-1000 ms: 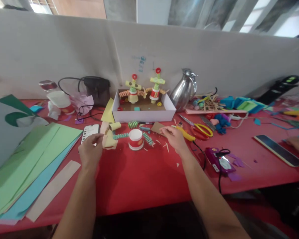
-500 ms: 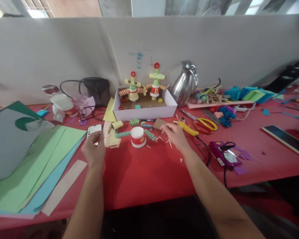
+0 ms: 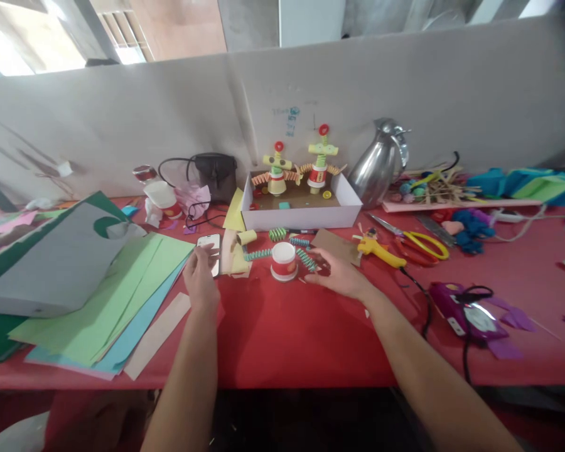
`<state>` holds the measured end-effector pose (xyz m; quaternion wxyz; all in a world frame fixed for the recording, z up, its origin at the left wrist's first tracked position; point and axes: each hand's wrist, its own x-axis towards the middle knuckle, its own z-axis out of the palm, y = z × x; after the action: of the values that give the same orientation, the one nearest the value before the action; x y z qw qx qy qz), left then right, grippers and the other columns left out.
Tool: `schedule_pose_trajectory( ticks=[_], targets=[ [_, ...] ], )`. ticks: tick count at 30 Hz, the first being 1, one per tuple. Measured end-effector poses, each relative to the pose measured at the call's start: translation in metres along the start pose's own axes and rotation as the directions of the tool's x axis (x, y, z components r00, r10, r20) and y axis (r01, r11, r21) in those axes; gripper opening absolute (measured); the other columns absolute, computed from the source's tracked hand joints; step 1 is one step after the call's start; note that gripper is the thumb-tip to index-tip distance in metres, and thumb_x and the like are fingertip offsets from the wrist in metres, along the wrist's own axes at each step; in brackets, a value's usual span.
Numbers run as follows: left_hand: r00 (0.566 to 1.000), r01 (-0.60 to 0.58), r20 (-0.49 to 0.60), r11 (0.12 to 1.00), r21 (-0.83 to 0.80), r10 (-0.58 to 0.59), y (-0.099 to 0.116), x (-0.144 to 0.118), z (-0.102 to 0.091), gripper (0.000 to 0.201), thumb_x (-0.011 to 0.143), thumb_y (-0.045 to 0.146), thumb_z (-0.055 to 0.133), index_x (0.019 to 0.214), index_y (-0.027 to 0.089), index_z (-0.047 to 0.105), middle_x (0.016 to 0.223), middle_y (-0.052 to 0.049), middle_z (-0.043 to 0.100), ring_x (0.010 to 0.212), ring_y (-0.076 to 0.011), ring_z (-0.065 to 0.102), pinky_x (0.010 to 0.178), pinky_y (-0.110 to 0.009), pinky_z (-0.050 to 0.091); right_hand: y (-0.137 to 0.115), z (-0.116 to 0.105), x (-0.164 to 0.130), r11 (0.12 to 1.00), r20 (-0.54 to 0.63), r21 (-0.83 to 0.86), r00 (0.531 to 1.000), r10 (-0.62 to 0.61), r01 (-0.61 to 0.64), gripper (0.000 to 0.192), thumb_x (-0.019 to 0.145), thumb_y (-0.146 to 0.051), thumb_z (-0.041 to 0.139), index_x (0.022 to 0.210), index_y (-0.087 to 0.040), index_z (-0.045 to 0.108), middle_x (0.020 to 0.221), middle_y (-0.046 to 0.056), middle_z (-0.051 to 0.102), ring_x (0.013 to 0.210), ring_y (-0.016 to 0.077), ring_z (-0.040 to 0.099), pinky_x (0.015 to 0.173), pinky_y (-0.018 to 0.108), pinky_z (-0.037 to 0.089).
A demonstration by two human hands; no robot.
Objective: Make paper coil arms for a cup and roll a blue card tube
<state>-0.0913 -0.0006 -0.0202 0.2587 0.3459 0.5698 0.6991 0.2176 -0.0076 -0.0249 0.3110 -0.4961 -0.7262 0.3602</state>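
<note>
A red-and-white paper cup figure [image 3: 284, 262] stands on the red-covered table between my hands, with a coiled green paper arm [image 3: 258, 255] on its left and another coiled paper arm [image 3: 306, 259] on its right. My right hand [image 3: 336, 274] is beside the right coil, thumb and fingers apart around its outer end; contact is hard to make out. My left hand [image 3: 201, 276] is by the phone [image 3: 210, 254], fingers loosely bent and nothing visible in them. Behind the cup lie a short yellow paper tube [image 3: 247, 237], a green coil [image 3: 277, 234] and a blue coil [image 3: 299, 242].
A white box [image 3: 301, 218] holds two finished-looking cup figures. Right of it are a steel jug [image 3: 376, 166], a yellow glue gun [image 3: 381, 252], yellow-handled scissors [image 3: 426, 245] and a purple device [image 3: 466, 311]. Brown cardboard [image 3: 336, 245] lies behind my right hand; paper sheets [image 3: 122, 282] spread left.
The view has swung left, so things appear farther right. My right hand has come from the brown cardboard to the cup's right coil. My left hand stays near the phone.
</note>
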Motion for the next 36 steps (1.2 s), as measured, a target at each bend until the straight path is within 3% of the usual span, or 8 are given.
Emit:
schedule_pose_trajectory(
  ticks=[9, 13, 18, 20, 22, 23, 26, 36],
  targets=[
    [0.997, 0.017, 0.072, 0.999, -0.027, -0.015, 0.005, 0.003, 0.005, 0.063, 0.089, 0.070, 0.032, 0.091, 0.017, 0.066, 0.091, -0.010, 0.069, 0.085, -0.0177, 0.067, 0.081, -0.031, 0.050, 0.003, 0.003, 0.005, 0.999, -0.159, -0.023, 0.987, -0.025, 0.022, 0.036, 0.082, -0.035, 0.067, 0.116, -0.025, 0.063, 0.109, 0.006, 0.071, 0.096, 0.0232, 0.068, 0.085, 0.040, 0.053],
    [0.984, -0.089, -0.159, 0.996, -0.015, 0.086, 0.012, 0.012, -0.009, 0.045, 0.093, 0.048, 0.024, 0.103, 0.020, 0.058, 0.104, -0.010, 0.066, 0.099, -0.0202, 0.065, 0.086, -0.035, 0.050, 0.004, 0.000, 0.008, 1.000, -0.253, -0.014, 0.967, -0.030, 0.027, 0.029, 0.081, -0.033, 0.066, 0.108, -0.022, 0.067, 0.096, 0.005, 0.073, 0.090, 0.0219, 0.067, 0.082, 0.039, 0.053],
    [0.744, -0.246, -0.582, 0.944, 0.218, 0.328, 0.021, 0.018, -0.033, 0.027, 0.082, 0.024, 0.039, 0.108, 0.024, 0.050, 0.111, -0.007, 0.060, 0.102, -0.0254, 0.061, 0.086, -0.043, 0.047, 0.005, 0.001, 0.008, 0.999, -0.258, -0.002, 0.965, -0.050, 0.052, 0.031, 0.081, -0.030, 0.066, 0.111, -0.023, 0.065, 0.111, 0.006, 0.072, 0.101, 0.0218, 0.067, 0.092, 0.041, 0.051],
    [0.691, -0.429, -0.431, 0.809, 0.401, 0.580, 0.025, 0.011, -0.027, 0.022, 0.084, 0.025, 0.047, 0.105, 0.024, 0.054, 0.112, -0.008, 0.060, 0.104, -0.0271, 0.058, 0.091, -0.046, 0.045, 0.003, 0.001, 0.008, 0.998, -0.249, -0.016, 0.966, -0.070, 0.068, 0.032, 0.082, -0.032, 0.066, 0.113, -0.023, 0.065, 0.114, 0.006, 0.071, 0.106, 0.0229, 0.066, 0.093, 0.041, 0.051],
    [0.747, -0.579, -0.026, 0.670, 0.464, 0.664, 0.030, -0.002, -0.009, 0.016, 0.086, 0.032, 0.057, 0.099, 0.025, 0.063, 0.104, -0.006, 0.067, 0.106, -0.0275, 0.059, 0.096, -0.046, 0.043, 0.001, 0.002, 0.008, 0.994, -0.250, -0.036, 0.962, -0.107, 0.101, 0.034, 0.082, -0.034, 0.066, 0.114, -0.023, 0.065, 0.118, 0.007, 0.070, 0.110, 0.0242, 0.064, 0.091, 0.041, 0.052],
    [0.756, -0.630, 0.166, 0.636, 0.445, 0.633, 0.032, -0.010, 0.002, 0.013, 0.082, 0.034, 0.065, 0.092, 0.027, 0.068, 0.096, -0.003, 0.070, 0.102, -0.0264, 0.061, 0.097, -0.045, 0.043, -0.001, 0.003, 0.009, 0.992, -0.253, -0.044, 0.959, -0.127, 0.120, 0.035, 0.082, -0.036, 0.067, 0.115, -0.023, 0.065, 0.119, 0.008, 0.070, 0.111, 0.0247, 0.064, 0.090, 0.040, 0.052],
    [0.600, -0.756, 0.740, 0.517, 0.402, 0.303, 0.037, -0.031, 0.037, 0.046, 0.072, 0.039, 0.077, 0.116, 0.032, 0.067, 0.125, -0.005, 0.068, 0.129, -0.0351, 0.048, 0.107, -0.053, 0.032, -0.003, 0.008, 0.012, 0.986, -0.268, -0.041, 0.949, -0.169, 0.164, 0.036, 0.084, -0.038, 0.066, 0.117, -0.023, 0.064, 0.121, 0.008, 0.069, 0.112, 0.0248, 0.064, 0.088, 0.039, 0.053],
    [0.672, -0.693, 0.725, 0.475, 0.543, 0.151, 0.039, -0.047, 0.074, 0.029, 0.076, 0.033, 0.069, 0.103, 0.025, 0.070, 0.115, -0.009, 0.072, 0.121, -0.0340, 0.056, 0.110, -0.060, 0.019, -0.015, 0.020, 0.033, 0.923, -0.239, -0.235, 0.902, -0.358, 0.304, 0.022, 0.090, -0.021, 0.060, 0.110, -0.021, 0.069, 0.109, 0.008, 0.073, 0.104, 0.0244, 0.064, 0.095, 0.041, 0.047]
  ],
)
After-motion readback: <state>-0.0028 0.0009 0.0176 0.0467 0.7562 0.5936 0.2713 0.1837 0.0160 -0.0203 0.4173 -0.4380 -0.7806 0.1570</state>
